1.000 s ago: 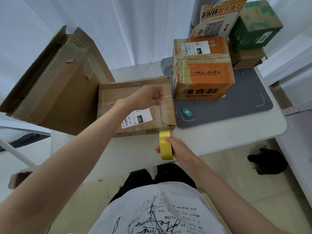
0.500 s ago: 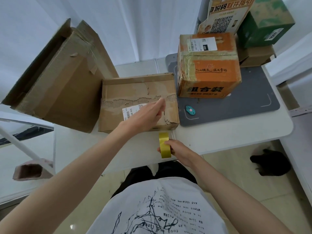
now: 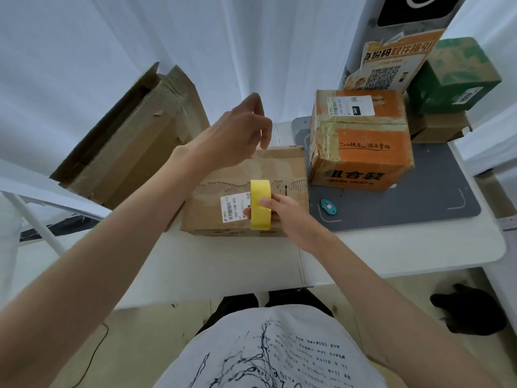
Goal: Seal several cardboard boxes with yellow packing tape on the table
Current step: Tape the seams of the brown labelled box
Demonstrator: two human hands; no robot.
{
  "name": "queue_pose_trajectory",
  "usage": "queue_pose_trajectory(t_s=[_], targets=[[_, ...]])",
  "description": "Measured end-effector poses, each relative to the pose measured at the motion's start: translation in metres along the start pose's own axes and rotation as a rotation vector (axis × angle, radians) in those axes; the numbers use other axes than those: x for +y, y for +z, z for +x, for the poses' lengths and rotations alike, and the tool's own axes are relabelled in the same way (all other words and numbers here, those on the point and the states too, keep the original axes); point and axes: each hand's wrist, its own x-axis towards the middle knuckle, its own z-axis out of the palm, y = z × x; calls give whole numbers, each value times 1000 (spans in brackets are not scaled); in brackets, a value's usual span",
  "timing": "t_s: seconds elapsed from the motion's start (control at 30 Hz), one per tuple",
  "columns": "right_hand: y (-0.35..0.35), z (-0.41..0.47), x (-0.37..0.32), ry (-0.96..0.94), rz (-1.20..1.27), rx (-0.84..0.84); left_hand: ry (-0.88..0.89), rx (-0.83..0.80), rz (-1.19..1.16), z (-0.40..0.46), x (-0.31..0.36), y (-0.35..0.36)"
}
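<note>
A flat brown cardboard box point(image 3: 282, 172) with a white shipping label lies on the white table point(image 3: 391, 253) in front of me. My right hand point(image 3: 282, 212) grips a roll of yellow packing tape point(image 3: 260, 204), held upright over the box's near half. My left hand point(image 3: 237, 135) hovers above the box's far edge, fingers loosely bent downward and holding nothing. An orange box point(image 3: 361, 141), wrapped in tape, stands to the right on a grey mat point(image 3: 436, 197).
A large open brown carton point(image 3: 131, 147) leans at the left of the table. A green box point(image 3: 456, 77) sits on a small brown box at the back right. A small teal cutter point(image 3: 328, 206) lies on the mat. A black object point(image 3: 470, 312) is on the floor.
My right hand has lifted the tape roll from the table's front edge up over the box. My left hand has left the box top and risen toward its far edge.
</note>
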Motion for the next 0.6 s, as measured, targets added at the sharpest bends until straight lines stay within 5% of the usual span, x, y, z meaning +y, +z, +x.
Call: queue_pose_trajectory(t_s=[0.17, 0.33, 0.6], targets=[[-2, 24, 1, 51, -8, 70, 20, -172, 291, -17, -10, 19], [-6, 29, 3, 63, -36, 56, 20, -3, 397, -31, -6, 41], [-12, 35, 16, 30, 43, 147, -67, 4, 483, -32, -10, 76]])
